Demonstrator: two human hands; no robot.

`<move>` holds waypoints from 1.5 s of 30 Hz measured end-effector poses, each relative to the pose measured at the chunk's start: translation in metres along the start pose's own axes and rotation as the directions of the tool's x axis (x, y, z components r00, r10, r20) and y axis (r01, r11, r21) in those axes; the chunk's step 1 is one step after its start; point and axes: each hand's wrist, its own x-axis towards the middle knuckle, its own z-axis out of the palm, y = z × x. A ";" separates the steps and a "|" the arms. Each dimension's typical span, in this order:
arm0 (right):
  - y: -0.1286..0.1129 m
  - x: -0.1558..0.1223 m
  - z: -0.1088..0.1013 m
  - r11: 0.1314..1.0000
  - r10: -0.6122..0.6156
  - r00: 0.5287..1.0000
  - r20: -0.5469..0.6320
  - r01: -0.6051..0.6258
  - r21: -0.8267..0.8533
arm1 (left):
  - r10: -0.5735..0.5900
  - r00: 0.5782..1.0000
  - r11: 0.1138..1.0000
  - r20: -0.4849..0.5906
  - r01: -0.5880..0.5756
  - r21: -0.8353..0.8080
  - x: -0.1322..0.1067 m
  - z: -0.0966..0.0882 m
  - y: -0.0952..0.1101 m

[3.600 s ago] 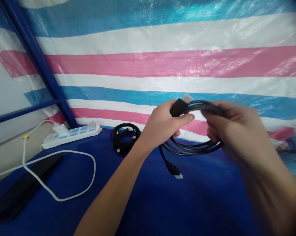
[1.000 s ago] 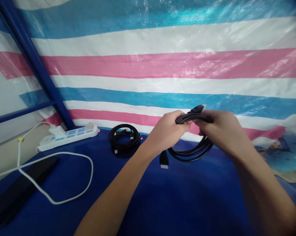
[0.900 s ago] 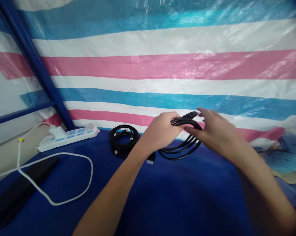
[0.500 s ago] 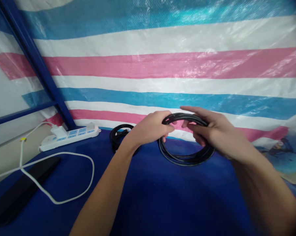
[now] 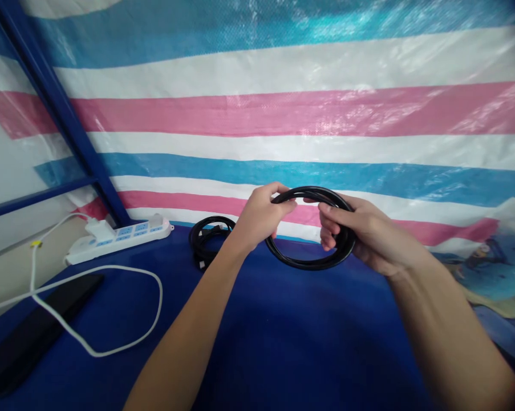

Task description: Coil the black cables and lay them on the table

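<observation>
A black cable point(image 5: 311, 265), wound into a round coil of several loops, is held up in front of me above the blue surface. My left hand point(image 5: 263, 214) pinches the coil at its upper left, thumb in front and fingers partly hidden behind. On the coil's right side, my right hand point(image 5: 360, 228) is wrapped round the loops, with its thumb and curled fingers reaching into the ring. A second black coiled cable point(image 5: 213, 220), with dark connectors inside its loops, lies on the surface just left of my left wrist.
A white power strip point(image 5: 120, 237) with a white plug in it lies at the back left. Its white cord point(image 5: 158, 285) loops over a flat black object point(image 5: 39, 331). A blue metal frame point(image 5: 64, 114) stands against a striped plastic sheet point(image 5: 283, 114) behind the blue surface point(image 5: 300, 342).
Both hands have shifted slightly left with the coil, and it has risen a little. My right forefinger, stretched out before, has come down onto the loops. The second coil stays put.
</observation>
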 end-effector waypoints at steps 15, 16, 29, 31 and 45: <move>0.085 0.024 -0.002 0.764 -0.028 0.996 0.090 0.079 -0.640 | -0.259 0.880 0.948 0.398 0.152 0.281 0.022 0.039 -0.086; 0.098 0.026 -0.006 0.762 -0.008 0.995 0.095 0.068 -0.644 | -0.278 0.869 0.937 0.410 0.150 0.316 0.027 0.045 -0.095; 0.193 0.047 -0.102 0.619 0.071 0.994 -0.088 -0.114 -0.777 | 0.155 0.872 0.746 0.464 -0.411 0.524 0.009 0.134 -0.117; 0.200 0.047 -0.101 0.578 0.014 0.995 -0.101 -0.090 -0.811 | 0.151 0.833 0.726 0.532 -0.458 0.513 0.004 0.138 -0.122; 0.211 0.022 -0.082 0.382 -0.206 0.966 -0.156 -0.067 -0.922 | 0.267 0.879 0.643 0.395 -0.468 0.607 -0.013 0.134 -0.119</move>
